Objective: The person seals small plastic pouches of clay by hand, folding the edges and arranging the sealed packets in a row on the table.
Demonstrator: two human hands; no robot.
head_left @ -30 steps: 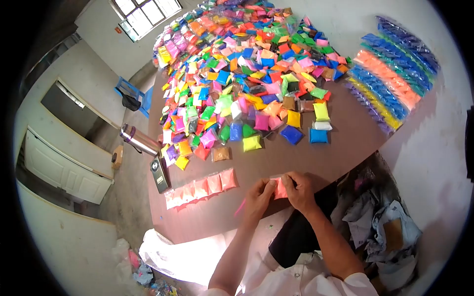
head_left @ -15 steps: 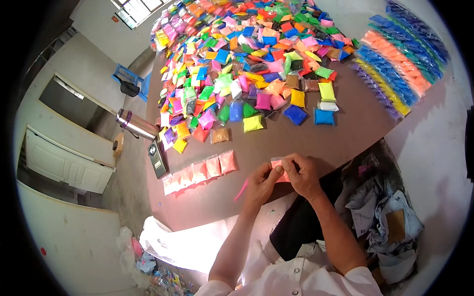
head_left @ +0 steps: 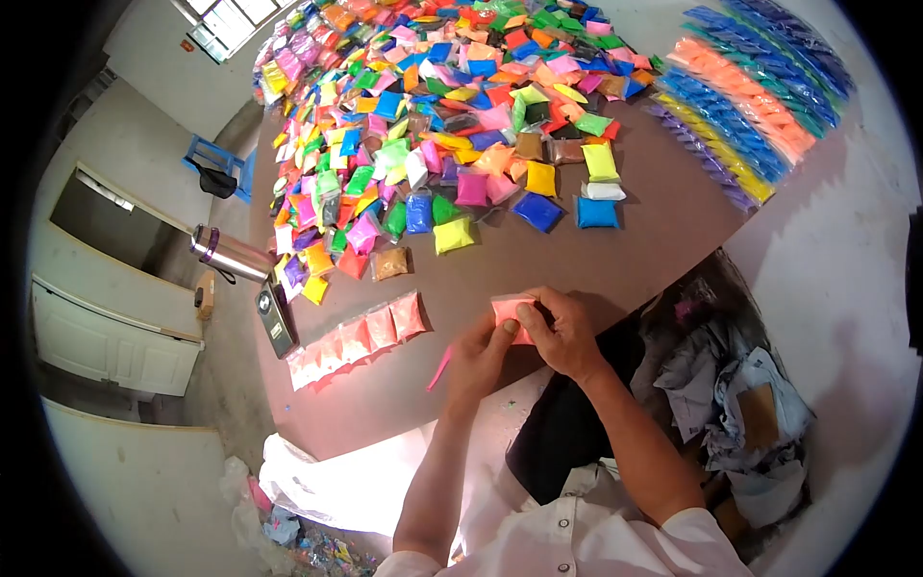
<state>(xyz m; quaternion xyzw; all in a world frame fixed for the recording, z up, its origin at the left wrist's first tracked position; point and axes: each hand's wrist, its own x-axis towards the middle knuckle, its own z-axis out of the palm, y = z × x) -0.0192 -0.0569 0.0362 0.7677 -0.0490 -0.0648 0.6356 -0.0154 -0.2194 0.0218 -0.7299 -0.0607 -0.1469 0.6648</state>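
A small coral-pink packet [head_left: 511, 309] is pinched between my two hands just above the near edge of the table. My left hand [head_left: 480, 354] grips its left side, thumb pressed on the front. My right hand [head_left: 565, 336] holds the right side, its thumb also on the face of the packet. The fingers behind are partly hidden. A thin bright pink strip [head_left: 439, 369] sticks out beside my left hand; whether the hand holds it I cannot tell. To the left lies a joined row of coral packets [head_left: 355, 339].
A large heap of coloured packets [head_left: 473, 188] covers the far table [head_left: 385, 413]. Rows of packet strips [head_left: 740, 106] lie at the right. A steel flask [head_left: 229, 253] and a phone [head_left: 275, 320] are at the left edge. Crumpled bags [head_left: 740, 413] are below right.
The whole view has shifted, so the table and its contents appear further left and slightly higher. Both hands keep hold of the coral packet, with barely any change in grip.
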